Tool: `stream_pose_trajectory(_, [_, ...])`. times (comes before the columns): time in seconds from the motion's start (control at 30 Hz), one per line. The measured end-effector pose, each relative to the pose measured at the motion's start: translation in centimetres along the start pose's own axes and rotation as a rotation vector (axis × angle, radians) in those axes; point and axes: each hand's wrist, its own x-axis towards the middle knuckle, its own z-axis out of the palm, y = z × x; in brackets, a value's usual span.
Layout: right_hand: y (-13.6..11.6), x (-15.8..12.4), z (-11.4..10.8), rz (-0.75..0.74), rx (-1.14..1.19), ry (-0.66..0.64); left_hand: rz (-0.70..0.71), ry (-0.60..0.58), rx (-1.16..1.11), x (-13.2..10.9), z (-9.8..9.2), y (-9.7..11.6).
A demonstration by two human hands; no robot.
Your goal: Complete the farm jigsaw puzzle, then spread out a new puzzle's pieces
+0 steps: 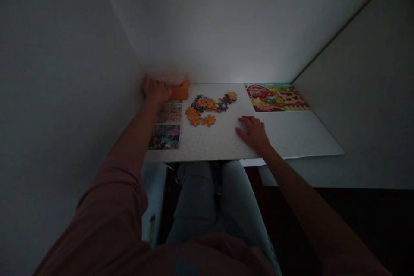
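Observation:
At the table's back left corner, my left hand [157, 90] rests on an orange box [180, 90], its fingers partly blurred and spread over the box. My right hand [254, 133] lies on the white table [213, 146] with its fingers apart and nothing in it. Between the hands is a loose heap of puzzle pieces [207, 103], some orange and some dark and many-coloured. One small orange cluster [208, 120] sits at the front of the heap.
Picture sheets [164, 136] lie at the left edge, in front of the box. A colourful farm picture [274, 98] is at the back right. Walls rise behind the table and on both sides. My legs are under the front edge.

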Motion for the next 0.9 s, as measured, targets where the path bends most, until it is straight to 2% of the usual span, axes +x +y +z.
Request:
stream_pose_trajectory(0.1, [0.0,0.0,0.0,-0.005,-0.001,0.002,-0.018,0.063,-0.013,-1.4,1.0,-0.3])
stream_pose_trajectory(0.17, [0.0,-0.1,0.0,-0.008,0.001,0.0,-0.007,0.171,-0.04,-3.8,2.5,0.2])
stream_pose_trajectory(0.2, [0.0,-0.2,0.0,-0.01,0.0,-0.006,0.017,0.181,-0.048,-5.1,3.4,0.6])
stream_pose_trajectory(0.23, [0.1,-0.4,0.1,-0.012,-0.003,-0.014,0.066,0.164,-0.056,-6.3,4.3,1.3])
stream_pose_trajectory(0.3, [0.3,-0.4,0.1,-0.007,-0.012,-0.022,0.24,0.015,-0.069,-8.1,6.1,2.8])
stream_pose_trajectory(0.37, [0.5,0.2,0.1,-0.001,-0.017,-0.03,0.375,-0.083,-0.072,-8.7,7.4,4.7])
stream_pose_trajectory(0.43, [0.5,2.2,-0.1,-0.033,0.004,-0.055,0.463,-0.154,-0.041,-8.2,8.2,6.3])
stream_pose_trajectory(0.53, [0.3,7.6,-0.3,-0.125,0.06,-0.037,0.533,-0.25,0.05,-7.0,8.6,7.5])
stream_pose_trajectory(0.63, [0.6,13.7,0.0,-0.149,0.017,0.06,0.561,-0.272,0.086,-6.5,8.8,7.1])
stream_pose_trajectory(0.7, [1.3,16.5,0.5,-0.132,-0.028,0.051,0.59,-0.259,0.09,-6.6,8.8,6.4])
stream_pose_trajectory(0.8, [2.9,18.1,1.2,-0.159,-0.042,-0.019,0.638,-0.249,0.06,-6.8,8.6,5.8])
stream_pose_trajectory(0.9, [4.4,18.2,1.2,-0.246,-0.01,-0.009,0.626,-0.187,-0.028,-6.8,8.2,6.0])
